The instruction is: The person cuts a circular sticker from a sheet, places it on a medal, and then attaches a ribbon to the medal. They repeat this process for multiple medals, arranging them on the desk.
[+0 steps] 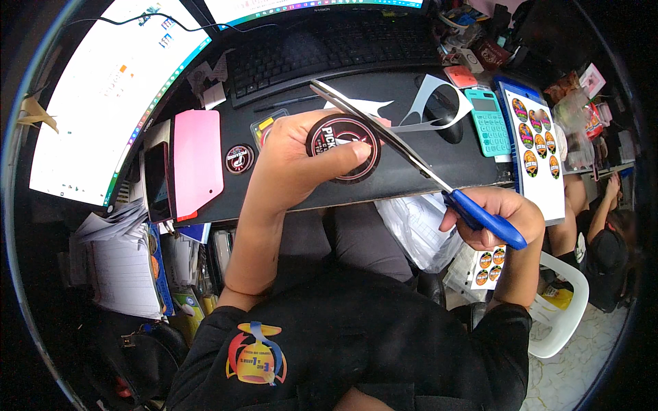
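My left hand (291, 147) pinches a round black sticker (321, 142) with white lettering and a thin red ring, its thumb lying across the front. In my right hand (510, 209) are scissors (410, 154) with blue handles, fingers through the loops. Their long blades slant up and left, passing along the sticker's upper right edge. A curved white paper offcut (463, 103) curls out beyond the blades; whether it still joins the sticker I cannot tell. Another round black sticker (239, 158) lies on the desk left of my left hand.
A black keyboard (329, 55) runs along the back of the desk (274, 195). Rightward are a dark mouse (449, 127), a teal calculator (490, 123) and a sheet of round stickers (538, 161). A pink folder (195, 161) and phone (157, 181) lie left. Another person (606, 240) is at far right.
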`<state>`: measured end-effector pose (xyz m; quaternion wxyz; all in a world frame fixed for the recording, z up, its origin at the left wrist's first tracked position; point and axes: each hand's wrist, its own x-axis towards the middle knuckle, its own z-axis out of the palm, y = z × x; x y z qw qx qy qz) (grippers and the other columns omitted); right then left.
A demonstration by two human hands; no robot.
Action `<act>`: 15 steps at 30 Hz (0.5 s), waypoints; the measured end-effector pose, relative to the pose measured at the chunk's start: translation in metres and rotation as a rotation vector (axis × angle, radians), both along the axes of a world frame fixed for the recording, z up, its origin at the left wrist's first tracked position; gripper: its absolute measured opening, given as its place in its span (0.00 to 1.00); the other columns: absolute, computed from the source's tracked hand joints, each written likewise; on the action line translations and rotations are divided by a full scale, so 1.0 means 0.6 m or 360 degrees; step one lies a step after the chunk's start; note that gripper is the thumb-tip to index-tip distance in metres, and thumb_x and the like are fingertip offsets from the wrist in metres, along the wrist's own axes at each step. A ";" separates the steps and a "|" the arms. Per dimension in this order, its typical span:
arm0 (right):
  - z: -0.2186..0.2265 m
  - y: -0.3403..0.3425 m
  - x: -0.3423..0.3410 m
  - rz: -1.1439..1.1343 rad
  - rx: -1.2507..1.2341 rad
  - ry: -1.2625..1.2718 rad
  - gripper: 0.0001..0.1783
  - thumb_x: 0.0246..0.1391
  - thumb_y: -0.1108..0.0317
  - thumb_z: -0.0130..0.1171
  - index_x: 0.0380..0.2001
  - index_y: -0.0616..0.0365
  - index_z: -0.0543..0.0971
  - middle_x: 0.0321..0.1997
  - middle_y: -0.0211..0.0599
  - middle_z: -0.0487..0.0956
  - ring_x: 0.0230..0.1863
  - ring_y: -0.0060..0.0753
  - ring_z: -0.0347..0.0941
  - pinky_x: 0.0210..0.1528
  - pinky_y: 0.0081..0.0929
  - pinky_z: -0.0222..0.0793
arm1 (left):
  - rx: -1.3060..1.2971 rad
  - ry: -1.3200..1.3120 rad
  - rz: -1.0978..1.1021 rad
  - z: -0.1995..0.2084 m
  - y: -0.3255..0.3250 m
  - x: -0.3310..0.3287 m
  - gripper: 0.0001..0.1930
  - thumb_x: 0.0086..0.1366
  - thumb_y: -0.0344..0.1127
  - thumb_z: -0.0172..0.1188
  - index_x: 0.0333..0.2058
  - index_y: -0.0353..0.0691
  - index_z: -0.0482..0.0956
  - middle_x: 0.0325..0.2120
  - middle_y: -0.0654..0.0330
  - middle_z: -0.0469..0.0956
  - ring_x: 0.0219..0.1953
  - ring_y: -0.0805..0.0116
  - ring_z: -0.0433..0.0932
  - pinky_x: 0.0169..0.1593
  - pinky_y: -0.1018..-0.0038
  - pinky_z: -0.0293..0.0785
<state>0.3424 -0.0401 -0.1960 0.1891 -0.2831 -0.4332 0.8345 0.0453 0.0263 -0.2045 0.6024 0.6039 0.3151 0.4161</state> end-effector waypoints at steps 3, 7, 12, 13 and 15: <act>0.002 0.002 0.003 0.0006 -0.0001 -0.0046 0.31 0.50 0.62 0.67 0.51 0.72 0.70 0.25 0.25 0.70 0.25 0.13 0.63 0.24 0.11 0.55 | 0.0019 0.0056 0.0000 -0.004 0.002 -0.001 0.19 0.52 0.35 0.61 0.40 0.26 0.80 0.40 0.45 0.80 0.42 0.64 0.80 0.48 0.74 0.75; 0.004 0.007 0.008 0.0036 0.0002 -0.0076 0.30 0.50 0.62 0.67 0.50 0.72 0.70 0.25 0.25 0.70 0.24 0.12 0.63 0.24 0.11 0.55 | 0.0010 0.0058 -0.0040 -0.006 0.005 -0.004 0.19 0.52 0.35 0.62 0.40 0.26 0.80 0.41 0.45 0.80 0.42 0.65 0.80 0.49 0.73 0.74; 0.004 0.011 0.012 0.0049 0.0058 -0.0110 0.29 0.50 0.63 0.66 0.50 0.72 0.70 0.25 0.25 0.71 0.25 0.12 0.63 0.24 0.12 0.55 | 0.0027 0.0076 -0.0061 -0.009 0.008 -0.006 0.18 0.53 0.36 0.63 0.39 0.27 0.80 0.42 0.46 0.80 0.41 0.66 0.80 0.47 0.75 0.75; 0.004 0.011 0.012 0.0050 0.0067 -0.0110 0.29 0.50 0.64 0.66 0.50 0.72 0.70 0.25 0.24 0.71 0.24 0.12 0.63 0.24 0.12 0.55 | 0.0016 0.0077 -0.0062 -0.010 0.009 -0.005 0.18 0.53 0.35 0.63 0.39 0.27 0.80 0.42 0.46 0.80 0.41 0.67 0.80 0.46 0.76 0.75; 0.005 0.012 0.013 0.0047 0.0075 -0.0128 0.28 0.51 0.65 0.66 0.50 0.72 0.70 0.24 0.24 0.71 0.24 0.12 0.63 0.24 0.12 0.55 | -0.0002 0.0078 -0.0073 -0.011 0.010 -0.006 0.18 0.53 0.35 0.63 0.39 0.27 0.80 0.42 0.46 0.80 0.41 0.67 0.80 0.45 0.76 0.75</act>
